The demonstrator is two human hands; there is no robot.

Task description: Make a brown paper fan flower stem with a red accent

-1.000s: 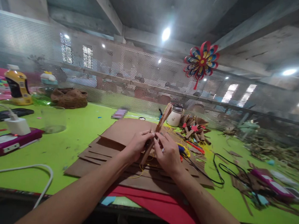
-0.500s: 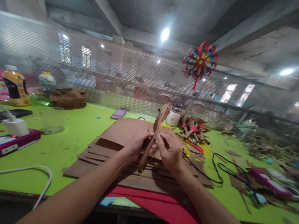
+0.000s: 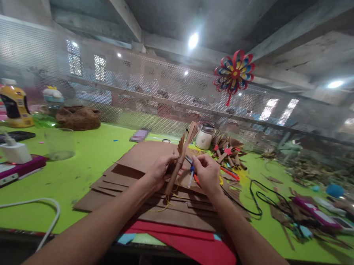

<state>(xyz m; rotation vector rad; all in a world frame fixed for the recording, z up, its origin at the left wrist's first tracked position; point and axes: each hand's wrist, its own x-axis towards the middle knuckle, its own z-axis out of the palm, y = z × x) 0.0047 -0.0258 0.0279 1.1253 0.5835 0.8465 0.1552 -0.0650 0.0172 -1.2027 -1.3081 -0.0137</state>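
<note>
Evidently both hands are working above the stack point(image 3: 152, 155) of brown sheets. The left hand point(image 3: 162, 169) is pinching the roll point(image 3: 172, 183), thumb and fingers closing around its middle. The roll is leaning over the middle of the stack, its upper end tilting toward the stack's far edge, and pleated brown paper point(image 3: 180, 145) is fanning out near its top. The right hand point(image 3: 208, 174) is gripping a blue tool point(image 3: 192, 169) between thumb and fingers, also above the stack, just beside the roll. A pale rod is pointing down from the tool; contact between tool and roll: cannot tell.

Yellow thread point(image 3: 167, 203) is trailing below the roll, over the stack's near part. A red sheet point(image 3: 200, 252) is jutting out from under the stack on its near side. Beyond the stack, to the right, a pale jar point(image 3: 204, 138) is standing, and beside it a cluster of brown rolls with red stars point(image 3: 228, 151) is lying. A black cord point(image 3: 254, 212) is curling to the right of the stack. Well left of the stack a clear cup point(image 3: 59, 144) is standing; farther left of the stack, a white plug point(image 3: 16, 152) is sitting on a purple power strip point(image 3: 13, 173). A brown bag point(image 3: 78, 118) is slumping beyond the stack, to the left. High beyond the stack a petalled ornament point(image 3: 235, 74) is hanging.
</note>
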